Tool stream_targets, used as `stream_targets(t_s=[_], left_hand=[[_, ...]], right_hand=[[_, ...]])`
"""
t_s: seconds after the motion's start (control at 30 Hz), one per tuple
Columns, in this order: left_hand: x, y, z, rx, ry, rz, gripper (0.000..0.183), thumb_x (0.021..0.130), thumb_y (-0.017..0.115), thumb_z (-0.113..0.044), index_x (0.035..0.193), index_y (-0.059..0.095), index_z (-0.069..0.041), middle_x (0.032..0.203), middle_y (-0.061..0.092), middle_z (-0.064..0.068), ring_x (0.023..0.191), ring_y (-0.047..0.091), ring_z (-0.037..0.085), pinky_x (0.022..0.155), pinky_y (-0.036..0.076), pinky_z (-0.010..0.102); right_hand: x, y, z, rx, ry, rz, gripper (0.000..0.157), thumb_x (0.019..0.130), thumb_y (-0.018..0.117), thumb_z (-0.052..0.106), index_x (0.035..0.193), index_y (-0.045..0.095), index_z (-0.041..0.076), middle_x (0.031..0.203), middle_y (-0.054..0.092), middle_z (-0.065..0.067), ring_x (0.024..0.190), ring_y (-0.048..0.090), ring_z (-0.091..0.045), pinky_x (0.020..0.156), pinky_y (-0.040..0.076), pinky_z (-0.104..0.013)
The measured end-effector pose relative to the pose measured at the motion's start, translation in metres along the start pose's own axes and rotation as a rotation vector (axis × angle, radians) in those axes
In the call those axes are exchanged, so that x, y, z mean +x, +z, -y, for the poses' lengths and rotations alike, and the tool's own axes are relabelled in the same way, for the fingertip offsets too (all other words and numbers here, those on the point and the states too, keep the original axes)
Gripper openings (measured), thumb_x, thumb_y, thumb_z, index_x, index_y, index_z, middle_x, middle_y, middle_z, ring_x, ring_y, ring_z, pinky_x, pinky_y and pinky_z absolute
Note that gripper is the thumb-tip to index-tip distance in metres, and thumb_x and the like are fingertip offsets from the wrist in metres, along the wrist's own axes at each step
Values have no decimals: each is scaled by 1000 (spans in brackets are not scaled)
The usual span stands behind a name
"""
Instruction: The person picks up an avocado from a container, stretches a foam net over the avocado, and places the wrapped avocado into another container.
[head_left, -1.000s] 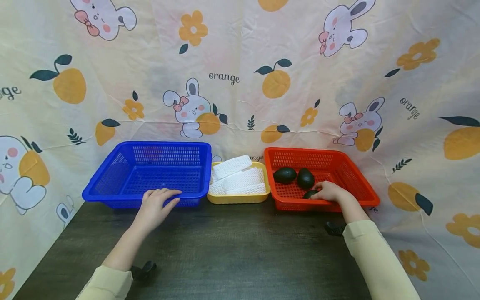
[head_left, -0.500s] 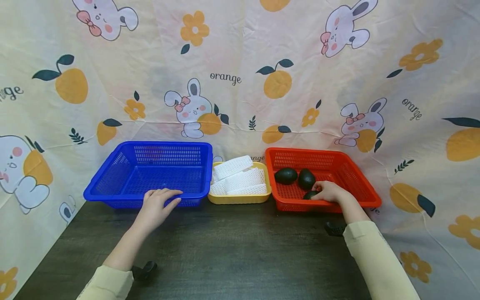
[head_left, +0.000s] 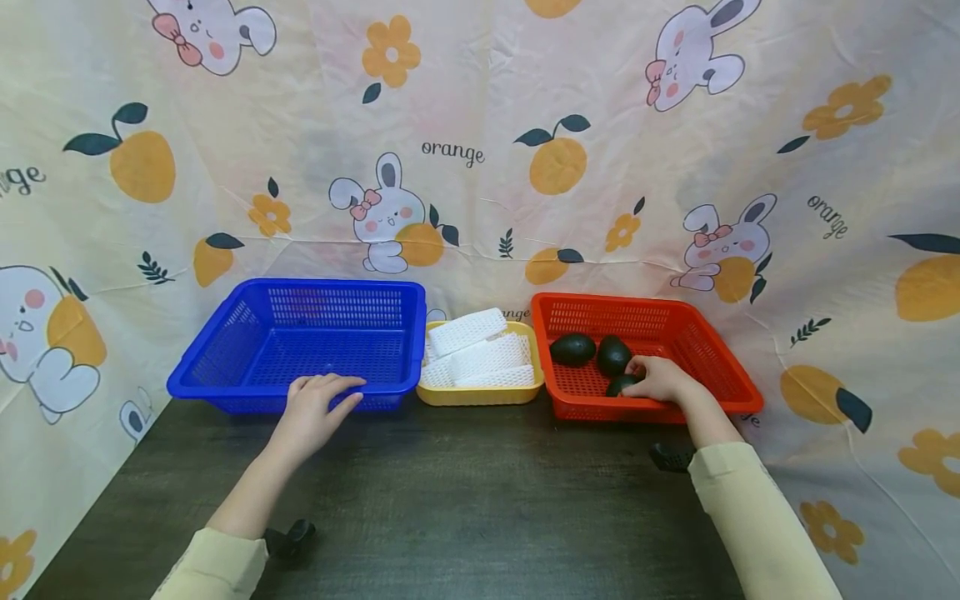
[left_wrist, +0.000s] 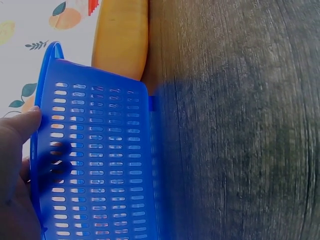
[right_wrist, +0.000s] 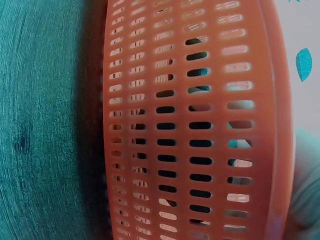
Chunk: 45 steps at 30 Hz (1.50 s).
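Overall, a patterned cloth of rabbits and oranges hangs behind the yellow tray, its edges running out of the head view. A dark, wood-grained bench carries the tray, its front edge cut off. Left of the yellow tray is a blue basket; right of it, a red basket, whose slotted wall blocks most of the right wrist view. In the yellow tray, white mesh sleeves overlap, so their number is hard to tell. Left of the yellow tray, the left hand rests with a loose grip, fingers extended, on the blue basket's near rim. Right of the tray, the right hand pinches the near avocado in its grip; fingers hide part of it, so its long axis cannot be told. Also in the red basket, the left avocado, nearest the yellow tray, lies lengthwise left to right; the middle avocado points its narrow end away from the person
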<state>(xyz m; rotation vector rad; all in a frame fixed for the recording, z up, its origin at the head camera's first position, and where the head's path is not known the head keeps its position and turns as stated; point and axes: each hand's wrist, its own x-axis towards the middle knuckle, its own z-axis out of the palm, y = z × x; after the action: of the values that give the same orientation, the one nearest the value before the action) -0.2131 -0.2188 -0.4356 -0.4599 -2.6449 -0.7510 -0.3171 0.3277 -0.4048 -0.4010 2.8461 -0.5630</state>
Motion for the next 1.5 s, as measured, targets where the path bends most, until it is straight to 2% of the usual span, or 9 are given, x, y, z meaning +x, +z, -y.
stream_targets(t_s=[0.23, 0.47, 0.6, 0.77, 1.13, 1.5], left_hand=[[1, -1, -1, -8, -3, 2, 25, 92, 65, -17, 116, 68, -9, 109, 67, 12, 105, 55, 35, 96, 22, 60], [1, 0, -1, -7, 3, -5, 26, 92, 65, -17, 116, 68, -8, 109, 67, 12, 104, 56, 35, 96, 22, 60], [1, 1, 0, -8, 0, 0, 26, 93, 64, -18, 117, 68, -8, 110, 67, 12, 106, 55, 36, 96, 22, 59], [0, 1, 1, -11, -5, 5, 26, 93, 64, -19, 117, 68, -9, 110, 66, 12, 107, 55, 36, 97, 21, 59], [0, 1, 1, -10, -13, -3, 27, 92, 65, -17, 117, 68, -7, 110, 66, 14, 106, 55, 37, 97, 21, 60], [-1, 1, 2, -6, -9, -11, 26, 91, 66, -17, 115, 69, -8, 108, 67, 12, 105, 56, 36, 97, 22, 60]], right_hand=[[-1, -1, 4, -24, -14, -92, 46, 74, 80, 36, 101, 60, 4, 99, 60, -14, 84, 53, -27, 74, 44, -42], [-5, -5, 11, 24, -6, -133, 50, 75, 81, 34, 107, 59, 2, 102, 59, -18, 70, 53, -23, 64, 45, -36], [-8, -7, 14, 27, 5, -154, 52, 75, 81, 34, 110, 59, 1, 98, 59, -16, 76, 52, -27, 67, 44, -38], [-9, -6, 16, 29, 13, -175, 56, 75, 80, 36, 113, 58, 1, 101, 60, -17, 85, 51, -30, 73, 44, -44], [-18, -14, 28, 68, 10, -231, 54, 75, 81, 33, 114, 57, 3, 112, 58, -21, 91, 52, -33, 77, 46, -48], [-26, -18, 41, 62, -33, -270, 55, 74, 82, 34, 113, 57, 4, 112, 58, -20, 96, 52, -34, 81, 45, -51]])
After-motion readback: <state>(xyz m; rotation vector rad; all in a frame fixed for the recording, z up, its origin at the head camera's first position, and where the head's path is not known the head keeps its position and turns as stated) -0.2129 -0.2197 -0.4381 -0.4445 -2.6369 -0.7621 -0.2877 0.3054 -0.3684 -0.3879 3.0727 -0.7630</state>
